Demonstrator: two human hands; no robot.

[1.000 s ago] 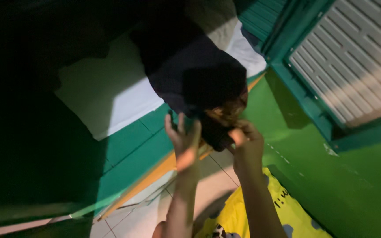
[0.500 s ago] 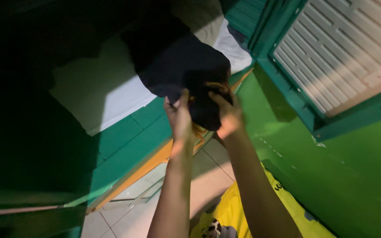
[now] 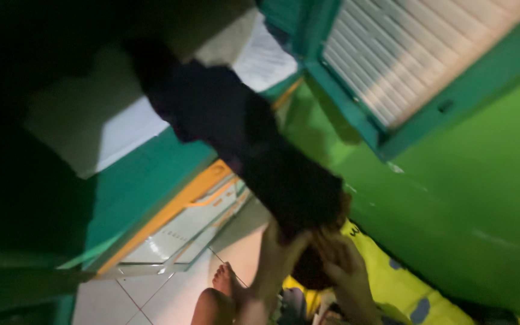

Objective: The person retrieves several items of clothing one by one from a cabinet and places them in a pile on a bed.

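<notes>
A dark garment [image 3: 254, 144] hangs in a long stretch from the white surface [image 3: 91, 132] at the upper left down towards me. Its lower end, with a brownish patch [image 3: 332, 225], is bunched in both my hands. My left hand [image 3: 279, 251] grips the cloth from the left side. Just to the right, my right hand [image 3: 339, 260] holds the same bunched end. The frame is blurred, so the fingers are hard to make out.
A bright green wall [image 3: 452, 180] fills the right side, with a teal-framed louvred window [image 3: 404, 54] above. A teal and orange ledge [image 3: 170, 180] runs below the white surface. Yellow patterned cloth [image 3: 392, 283] lies under my arms. My bare foot [image 3: 224, 280] rests on the pale tiled floor [image 3: 151, 295].
Both hands have come down and towards me from the raised garment, dragging its lower end along. The cloth now hangs stretched out, and the view has tilted lower.
</notes>
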